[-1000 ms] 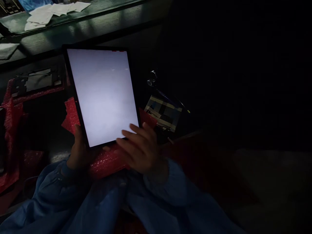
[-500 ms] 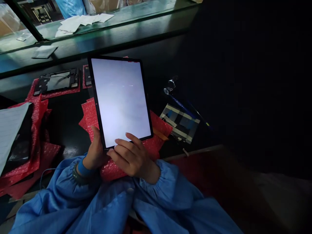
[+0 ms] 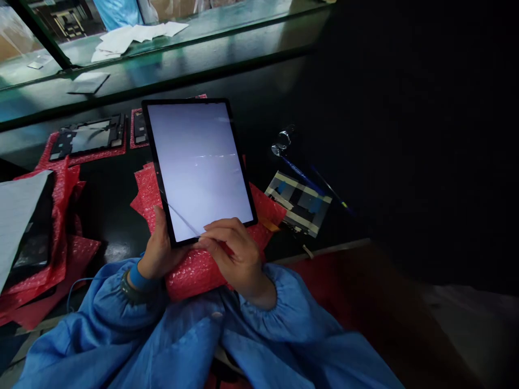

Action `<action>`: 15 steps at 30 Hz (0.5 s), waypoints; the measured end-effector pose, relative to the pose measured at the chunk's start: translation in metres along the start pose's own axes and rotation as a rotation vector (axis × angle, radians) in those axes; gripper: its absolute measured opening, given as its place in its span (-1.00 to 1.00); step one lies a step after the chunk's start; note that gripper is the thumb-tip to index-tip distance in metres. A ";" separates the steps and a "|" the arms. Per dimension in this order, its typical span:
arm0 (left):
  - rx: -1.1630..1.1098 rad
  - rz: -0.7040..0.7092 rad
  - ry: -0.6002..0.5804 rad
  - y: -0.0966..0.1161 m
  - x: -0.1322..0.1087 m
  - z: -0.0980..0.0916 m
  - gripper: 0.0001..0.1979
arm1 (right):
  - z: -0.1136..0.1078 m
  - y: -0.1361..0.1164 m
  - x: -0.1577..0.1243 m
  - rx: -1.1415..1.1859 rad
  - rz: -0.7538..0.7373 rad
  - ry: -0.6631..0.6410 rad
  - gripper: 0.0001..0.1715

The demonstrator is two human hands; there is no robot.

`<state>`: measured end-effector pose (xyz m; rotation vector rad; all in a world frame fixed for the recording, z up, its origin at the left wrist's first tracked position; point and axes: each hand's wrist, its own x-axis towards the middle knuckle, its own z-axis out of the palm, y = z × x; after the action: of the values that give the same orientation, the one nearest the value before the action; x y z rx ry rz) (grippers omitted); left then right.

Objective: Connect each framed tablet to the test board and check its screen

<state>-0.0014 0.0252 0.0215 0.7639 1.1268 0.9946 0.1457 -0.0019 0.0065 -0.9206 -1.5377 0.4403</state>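
My left hand grips the lower left corner of a tablet, which is tilted up with its white screen lit. The thumb lies along the left edge; the other fingers are mostly hidden behind. My right hand is closed in a pinch at the bottom edge of the screen. From its fingertips a pale diagonal crease runs up to the left edge, apparently in a thin clear film over the glass. Red bubble wrap lies beneath the tablet.
Left, a sheet of paper covers a dark panel on red bubble wrap. An opened tablet housing lies at the back left. A taped panel, a blue pen-like tool and crumpled clear plastic are on the right.
My right fingers have gone from resting spread on the lower screen to a pinch at its bottom edge. A diagonal crease has appeared there. The tablet has shifted slightly.
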 end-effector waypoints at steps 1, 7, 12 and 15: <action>-0.021 0.000 -0.012 -0.001 0.000 -0.001 -0.08 | -0.002 0.000 0.001 0.049 0.053 0.027 -0.94; -0.036 0.010 0.014 -0.005 0.002 0.000 -0.04 | -0.018 0.004 0.014 0.378 0.469 0.261 -0.80; 0.017 0.015 -0.001 -0.008 0.002 -0.003 -0.05 | -0.045 0.020 0.025 0.497 0.585 0.590 -0.67; 0.060 0.024 -0.018 -0.012 0.003 -0.011 -0.04 | -0.074 0.030 0.024 0.440 0.485 0.819 -0.72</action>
<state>-0.0087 0.0230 0.0066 0.8349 1.1385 0.9757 0.2265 0.0175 0.0149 -0.9486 -0.4408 0.6141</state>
